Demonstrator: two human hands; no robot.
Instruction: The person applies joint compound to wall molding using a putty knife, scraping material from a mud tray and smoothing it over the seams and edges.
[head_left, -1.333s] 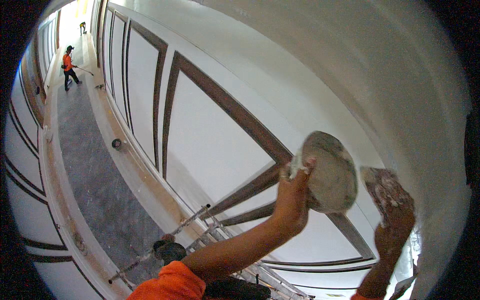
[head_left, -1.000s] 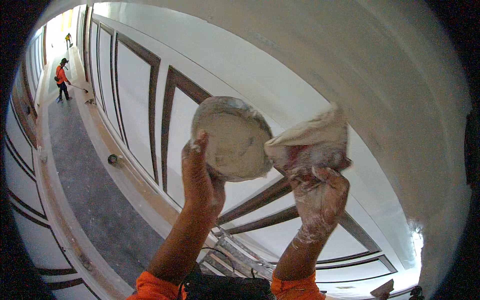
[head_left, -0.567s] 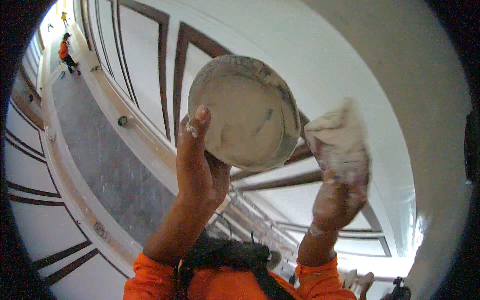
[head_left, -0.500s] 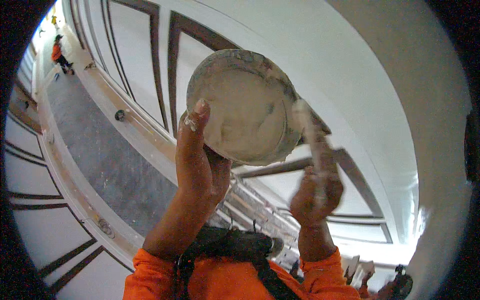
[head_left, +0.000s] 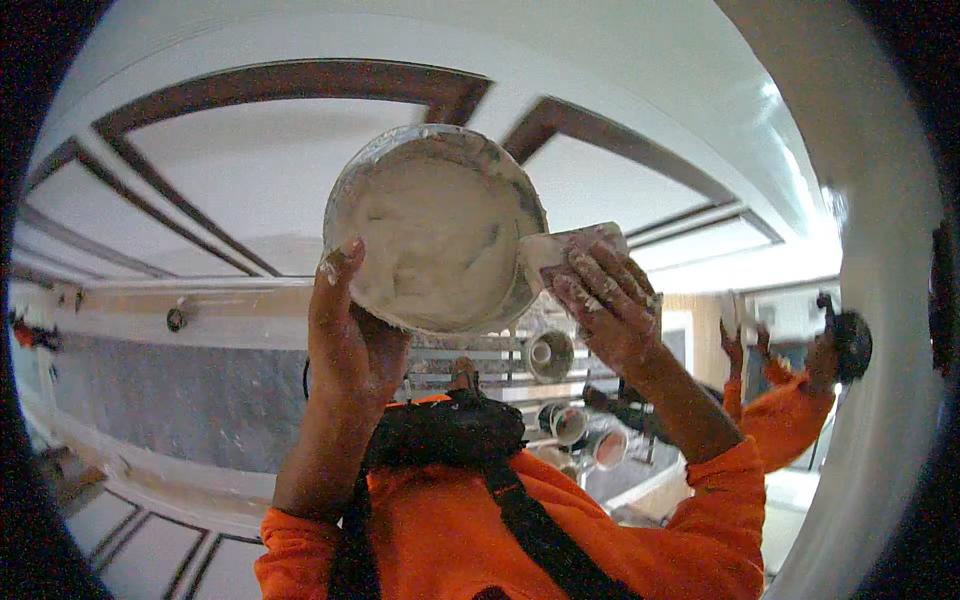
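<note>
well, uneven paste (head_left: 435, 235) in round bowl (head_left: 508, 168), chalky fingers (head_left: 598, 280) on scraper (head_left: 548, 248)

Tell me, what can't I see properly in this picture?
In the head view:
- The left hand's fingertips, apart from the thumb: hidden behind the round container.
- The container's underside: turned away from the camera.
- The right hand's thumb: hidden behind the hand or the flat tool.
- The pale thing in the grey bucket: too small.
- The person at far left: small and blurred.
</note>
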